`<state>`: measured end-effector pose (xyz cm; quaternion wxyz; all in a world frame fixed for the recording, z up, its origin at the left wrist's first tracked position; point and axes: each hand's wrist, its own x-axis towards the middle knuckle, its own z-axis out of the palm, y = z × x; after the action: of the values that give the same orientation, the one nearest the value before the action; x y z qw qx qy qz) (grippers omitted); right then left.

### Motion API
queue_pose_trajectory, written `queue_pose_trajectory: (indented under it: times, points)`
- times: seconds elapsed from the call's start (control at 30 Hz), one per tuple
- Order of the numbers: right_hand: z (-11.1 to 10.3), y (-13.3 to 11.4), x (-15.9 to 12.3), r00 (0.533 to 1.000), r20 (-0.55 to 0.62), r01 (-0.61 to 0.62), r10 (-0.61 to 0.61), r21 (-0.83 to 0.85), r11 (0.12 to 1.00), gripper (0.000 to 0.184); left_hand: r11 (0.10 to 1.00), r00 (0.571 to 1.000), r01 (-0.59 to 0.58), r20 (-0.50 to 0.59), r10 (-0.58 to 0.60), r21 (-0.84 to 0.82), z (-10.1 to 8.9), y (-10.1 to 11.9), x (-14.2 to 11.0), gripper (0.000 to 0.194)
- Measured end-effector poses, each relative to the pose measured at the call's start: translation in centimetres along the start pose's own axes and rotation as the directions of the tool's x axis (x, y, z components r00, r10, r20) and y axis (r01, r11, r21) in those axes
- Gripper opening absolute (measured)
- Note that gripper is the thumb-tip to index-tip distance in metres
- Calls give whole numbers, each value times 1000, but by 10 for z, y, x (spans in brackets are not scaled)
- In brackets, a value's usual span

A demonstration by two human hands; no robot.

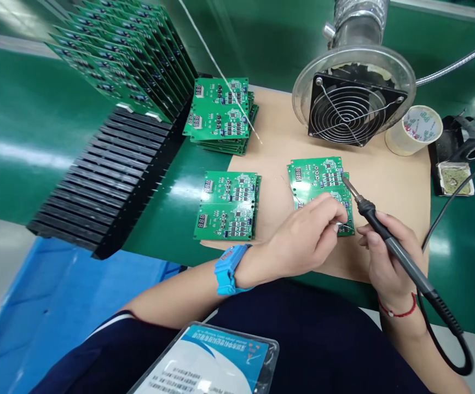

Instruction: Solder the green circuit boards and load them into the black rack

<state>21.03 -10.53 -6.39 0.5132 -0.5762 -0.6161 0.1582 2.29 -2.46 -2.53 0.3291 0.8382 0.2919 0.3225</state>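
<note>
My right hand [393, 257] grips a soldering iron [389, 241] by its dark handle. The iron's tip reaches the upper right edge of a green circuit board [315, 174]; whether they touch I cannot tell. My left hand [307, 235], with a blue watch [228, 271] on its wrist, is over the lower part of that board. Its fingers are pinched on a thin solder wire [347, 226], whose end shows near my right fingertips. The hand hides much of the lower board. Another board lies partly beneath this one.
Left of my hands lies a small pile of boards [229, 205], with a taller stack [221, 109] behind it. A black slotted rack [98, 169] holds several upright boards [126, 54]. At the back stand a fume fan [346, 117], a tape roll [413, 131] and a sponge tray [455, 179].
</note>
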Motion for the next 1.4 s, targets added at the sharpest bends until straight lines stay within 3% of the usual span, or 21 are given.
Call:
queue_pose_trajectory:
  times: [0.13, 0.2, 0.27, 0.33, 0.4, 0.47, 0.63, 0.73, 0.83, 0.9, 1.03, 1.2, 1.4]
  points:
    - [9, -9, 4, 1000, 5, 6, -6, 50, 999, 39, 994, 995, -100, 13, 100, 37, 8, 5, 4, 19]
    - [11, -10, 5, 999, -28, -29, 31, 50, 998, 36, 961, 978, -207, 41, 203, 185, 6, 3, 6, 18]
    - [10, -9, 5, 992, -66, -105, 110, 78, 991, 32, 872, 951, -298, 44, 306, 389, -1, -3, 7, 21]
    - [7, -6, 5, 979, -105, -163, 174, 112, 980, 33, 794, 937, -294, -5, 350, 533, -12, -9, 9, 24]
    - [6, -5, 6, 971, -141, -174, 192, 129, 976, 35, 821, 947, -241, -58, 315, 518, -20, -14, 10, 23]
    - [7, -6, 7, 977, -122, -160, 178, 142, 977, 38, 893, 969, -203, -48, 242, 401, -20, -14, 9, 22]
    - [15, -14, 4, 990, -30, -129, 135, 158, 979, 38, 946, 979, -202, 53, 195, 255, 0, -3, 6, 24]
    - [16, -14, 3, 988, -57, -132, 141, 140, 981, 34, 904, 965, -261, 93, 244, 339, -1, 1, 8, 25]
    - [11, -10, 6, 981, -92, -153, 168, 150, 977, 35, 784, 945, -311, 88, 314, 537, -20, -3, 11, 26]
    - [7, -6, 8, 974, -108, -183, 201, 157, 971, 36, 737, 947, -273, 40, 318, 618, -34, -7, 9, 23]
    - [0, 0, 11, 967, -107, -215, 230, 135, 967, 37, 800, 975, -200, 32, 221, 566, -45, -17, -4, 22]
    - [-7, 1, 5, 977, -187, -113, 106, -31, 993, 27, 901, 991, -120, 112, 80, 417, -34, -19, -22, 22]
    - [-9, -3, -9, 976, -217, 18, -22, -21, 1000, 30, 890, 998, -8, -51, 35, 455, -46, -22, -19, 24]
